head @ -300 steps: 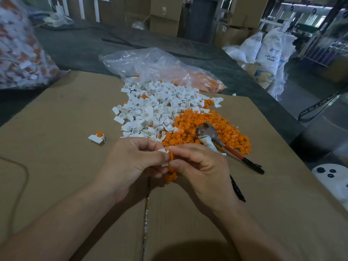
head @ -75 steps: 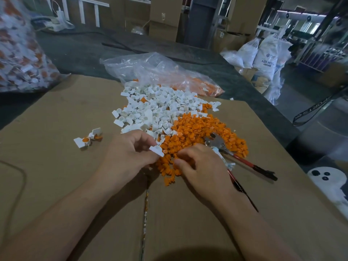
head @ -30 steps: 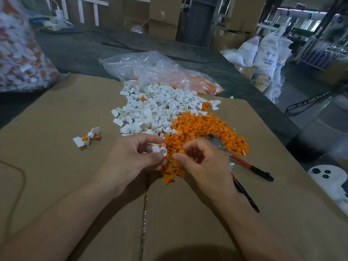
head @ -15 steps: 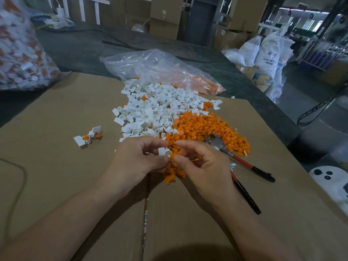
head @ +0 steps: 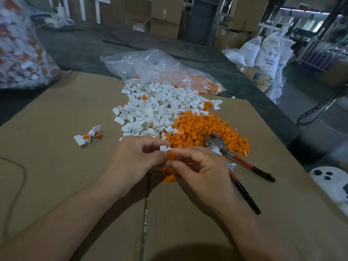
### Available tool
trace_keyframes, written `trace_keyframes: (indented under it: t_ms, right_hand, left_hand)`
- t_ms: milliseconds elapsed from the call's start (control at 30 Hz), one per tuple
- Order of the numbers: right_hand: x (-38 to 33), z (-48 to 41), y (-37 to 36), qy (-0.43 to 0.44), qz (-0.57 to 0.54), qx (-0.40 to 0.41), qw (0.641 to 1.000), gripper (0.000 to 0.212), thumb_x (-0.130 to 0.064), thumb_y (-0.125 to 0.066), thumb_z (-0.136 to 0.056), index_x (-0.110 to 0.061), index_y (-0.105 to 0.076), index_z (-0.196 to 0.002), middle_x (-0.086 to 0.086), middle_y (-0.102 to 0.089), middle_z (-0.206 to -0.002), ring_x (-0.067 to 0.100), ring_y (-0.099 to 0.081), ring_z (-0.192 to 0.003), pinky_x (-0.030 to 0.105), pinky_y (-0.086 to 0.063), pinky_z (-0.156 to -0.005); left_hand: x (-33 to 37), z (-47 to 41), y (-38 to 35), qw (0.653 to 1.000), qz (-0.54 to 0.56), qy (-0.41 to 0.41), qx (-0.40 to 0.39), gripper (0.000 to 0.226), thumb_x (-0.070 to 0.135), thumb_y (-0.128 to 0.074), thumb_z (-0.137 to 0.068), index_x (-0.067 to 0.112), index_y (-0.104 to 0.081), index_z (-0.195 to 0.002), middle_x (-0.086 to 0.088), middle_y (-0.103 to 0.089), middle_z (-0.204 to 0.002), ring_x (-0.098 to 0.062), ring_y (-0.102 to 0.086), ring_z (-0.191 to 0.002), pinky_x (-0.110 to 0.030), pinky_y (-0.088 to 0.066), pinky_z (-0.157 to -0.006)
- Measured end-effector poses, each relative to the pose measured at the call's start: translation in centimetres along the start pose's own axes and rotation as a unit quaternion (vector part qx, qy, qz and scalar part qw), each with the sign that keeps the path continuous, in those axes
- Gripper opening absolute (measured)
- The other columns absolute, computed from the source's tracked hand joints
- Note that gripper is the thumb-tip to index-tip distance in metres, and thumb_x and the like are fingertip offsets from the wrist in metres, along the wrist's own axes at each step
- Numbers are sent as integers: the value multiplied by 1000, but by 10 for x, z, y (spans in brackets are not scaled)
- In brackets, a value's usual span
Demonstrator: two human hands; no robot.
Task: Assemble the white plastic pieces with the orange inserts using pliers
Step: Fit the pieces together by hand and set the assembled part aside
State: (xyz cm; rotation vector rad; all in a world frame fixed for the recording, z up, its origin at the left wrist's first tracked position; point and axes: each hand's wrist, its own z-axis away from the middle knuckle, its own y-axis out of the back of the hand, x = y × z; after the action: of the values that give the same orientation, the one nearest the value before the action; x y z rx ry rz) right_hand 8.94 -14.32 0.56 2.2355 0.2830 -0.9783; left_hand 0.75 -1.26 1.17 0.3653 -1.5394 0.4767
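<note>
- Warehouse bkgd: cardboard boxes (head: 165, 16) stacked at the back, white sacks (head: 267, 51) at right. Up front, a tabletop (head: 56, 166) covered w/ flat cardboard.
- Mid-tabletop: a big heap of white pieces (head: 150, 110), w/ a heap of orange inserts (head: 203, 129) touching it on the right. A clear plastic bag (head: 150, 68) lies behind both.
- Now the left hand (head: 135, 161): grip pinched on one white piece (head: 164, 148), held over the near edge of the orange heap.
- And the right hand (head: 203, 170): grip pinched on one orange insert (head: 170, 154), right up against that white piece. Looks like seating by hand; can't tell if it's in yet.
- The pliers (head: 235, 159) lie on the tabletop just beside the right hand, head on the orange heap, in neither hand. So the squeeze step is prob. not done for this one.
- Visibly done: two assembled pieces (head: 87, 137) set apart at left. A bulging bag (head: 18, 53) far left shows white + orange, maybe finished stock; can't confirm.
- Left to do: loads loose in both heaps. Early days, by my read.
</note>
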Motion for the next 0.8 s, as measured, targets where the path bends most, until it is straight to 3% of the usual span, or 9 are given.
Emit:
trace_keyframes:
  t_ms: [133,233,400,633,733,800]
  right_hand:
    - [1,0,1,13,-1,3,1000,21,-21,-65,-77,-26,-68,-96,-9,-67,-83,11,-64,-78,35,-54,-67]
    - [4,0,1,9,-25,14,1000,23,-12,-69,-78,-19,-68,-100,-9,-68,-88,10,-65,-84,32,-55,-72]
    - [9,1,0,18,-71,9,997,30,-9,-66,-77,-16,-62,-105,-18,-66,-83,-2,-66,-78,12,-51,-70]
    - [11,2,-1,89,27,5,996,21,-14,-67,-79,-10,-71,-99,-1,-72,-86,3,-66,-80,26,-55,-70]
    - [11,2,-1,87,53,4,995,24,-24,-64,-81,-10,-72,-99,-2,-72,-85,4,-65,-79,28,-55,-68]
    - [10,1,0,76,42,4,996,26,-28,-60,-81,-16,-70,-102,-8,-70,-86,3,-64,-80,29,-55,-69]
  left_hand:
    - [2,1,-1,1000,14,3,-17,21,-9,-62,-78,10,-70,-83,-10,-69,-61,-11,-64,-51,-15,-51,-50]
    - [4,3,-1,999,35,9,-25,21,-11,-60,-79,6,-69,-87,-8,-68,-57,-11,-64,-51,-15,-51,-51]
    - [4,4,0,999,30,8,-29,20,-9,-62,-77,5,-69,-90,-10,-69,-60,-12,-65,-52,-15,-51,-51]
    - [1,4,0,999,-14,-9,-31,27,-6,-64,-77,18,-76,-74,-10,-69,-60,-11,-64,-52,-16,-51,-50]
    - [1,3,-1,999,-32,-11,-30,34,-4,-64,-78,27,-76,-69,-7,-70,-62,-9,-64,-53,-16,-51,-50]
    - [1,2,-1,1000,-14,3,-25,31,-6,-64,-77,20,-77,-69,-8,-69,-59,-10,-63,-50,-16,-50,-48]
